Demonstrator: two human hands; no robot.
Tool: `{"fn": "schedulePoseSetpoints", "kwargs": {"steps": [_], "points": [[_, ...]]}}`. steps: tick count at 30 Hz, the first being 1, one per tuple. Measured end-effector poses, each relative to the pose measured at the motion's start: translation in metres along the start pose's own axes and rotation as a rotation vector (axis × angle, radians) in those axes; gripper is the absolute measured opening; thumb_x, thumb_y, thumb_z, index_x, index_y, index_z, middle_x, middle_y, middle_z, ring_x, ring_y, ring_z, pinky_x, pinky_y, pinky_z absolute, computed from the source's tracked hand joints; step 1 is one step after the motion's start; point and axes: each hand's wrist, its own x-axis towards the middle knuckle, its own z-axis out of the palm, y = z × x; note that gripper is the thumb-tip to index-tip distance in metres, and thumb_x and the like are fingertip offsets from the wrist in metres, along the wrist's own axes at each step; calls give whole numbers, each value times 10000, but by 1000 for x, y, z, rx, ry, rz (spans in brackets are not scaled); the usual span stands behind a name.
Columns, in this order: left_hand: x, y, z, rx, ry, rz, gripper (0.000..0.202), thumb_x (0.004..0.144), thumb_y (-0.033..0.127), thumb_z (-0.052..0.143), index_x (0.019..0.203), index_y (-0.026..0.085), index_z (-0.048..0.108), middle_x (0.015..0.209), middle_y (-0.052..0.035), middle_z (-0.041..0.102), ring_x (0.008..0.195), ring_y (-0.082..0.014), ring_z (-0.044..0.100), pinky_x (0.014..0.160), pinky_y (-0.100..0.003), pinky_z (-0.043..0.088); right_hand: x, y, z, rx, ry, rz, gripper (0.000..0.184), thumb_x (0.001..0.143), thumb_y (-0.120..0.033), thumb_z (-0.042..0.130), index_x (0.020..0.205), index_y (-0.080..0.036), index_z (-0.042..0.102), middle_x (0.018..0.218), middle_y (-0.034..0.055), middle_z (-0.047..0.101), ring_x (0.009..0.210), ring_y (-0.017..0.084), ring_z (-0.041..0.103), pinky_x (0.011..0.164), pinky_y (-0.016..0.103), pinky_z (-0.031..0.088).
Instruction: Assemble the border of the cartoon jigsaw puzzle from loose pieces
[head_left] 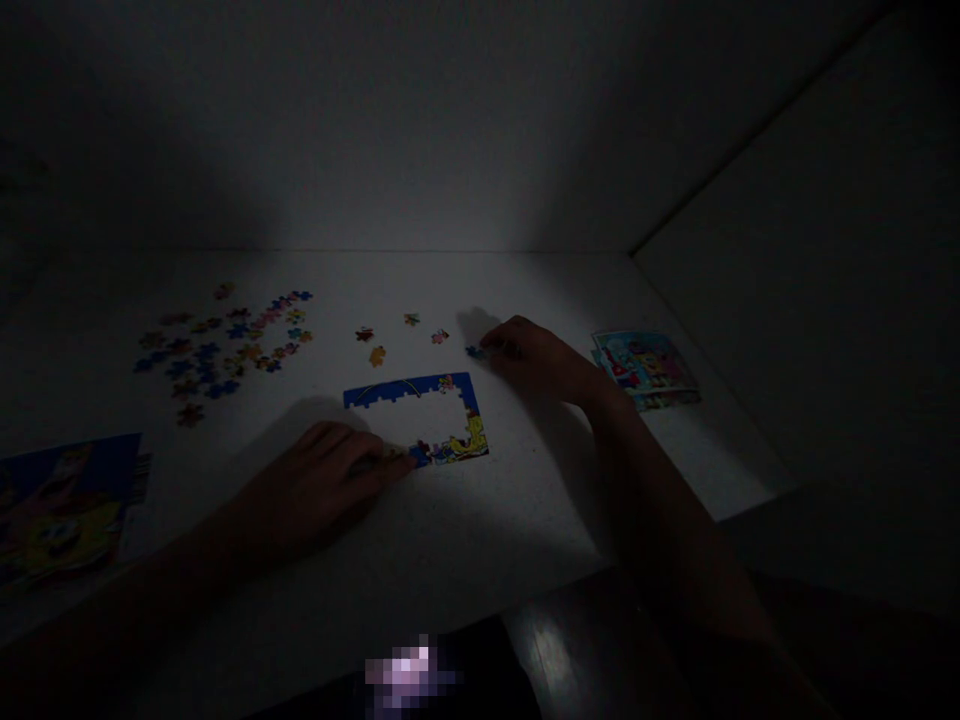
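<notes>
Roughly rectangular cardboard jigsaw border (397, 392)

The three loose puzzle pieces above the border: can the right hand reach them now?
Probably yes: the right hand lies close beside the loose puzzle pieces, and nothing seems to lie between them.

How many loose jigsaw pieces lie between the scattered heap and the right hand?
4: a dark red one, a yellow one, a pale one and a pink one, all above the assembled border; dim light may hide more.
</notes>
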Motion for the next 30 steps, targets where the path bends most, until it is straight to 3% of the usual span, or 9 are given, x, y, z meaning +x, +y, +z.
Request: {"fn": "schedulePoseSetpoints", "kwargs": {"steps": [5,10,15,21,25,30], "points": [[0,2,-6,31,48,10,320,1100,224,348,1299,186,596,1137,-64,709,1000,-203,615,864,-323,492,0,0,0,9,11,5,270,910,-259,593,1124,-167,731,1119,128,685,945,228,642,883,383,523],[0,21,-16,195,55,55,341,1070,98,323,1244,114,616,1158,-98,733,948,-207,647,832,-345,490,0,1,4,34,23,-14,297,926,-364,603,1121,-179,729,1070,118,680,901,223,632,835,387,518],[0,33,-15,179,124,45,312,1084,145,340,1158,131,643,1132,-105,740,895,-204,649,769,-346,497,3,1,7,32,27,-26,282,919,-359,617,1101,-175,730,1045,107,668,875,212,627,815,373,516],[2,24,-6,79,83,17,265,1065,171,426,1202,149,652,1204,-94,724,1042,-214,642,882,-354,521,5,-4,9,45,25,4,218,899,-269,633,1075,-196,739,1037,90,673,884,202,637,832,354,520],[-3,16,-12,59,76,49,241,1052,166,456,1163,157,669,1180,-82,736,989,-197,653,862,-334,529,4,-7,8,38,16,12,211,887,-246,627,1058,-183,733,1054,101,683,909,210,644,850,365,524],[-10,2,-30,-12,203,90,164,1010,149,506,1054,158,664,980,-52,750,843,-162,647,771,-282,520,4,-10,7,42,11,36,244,869,-281,606,1051,-177,731,1056,111,691,899,229,651,832,399,531]]}}
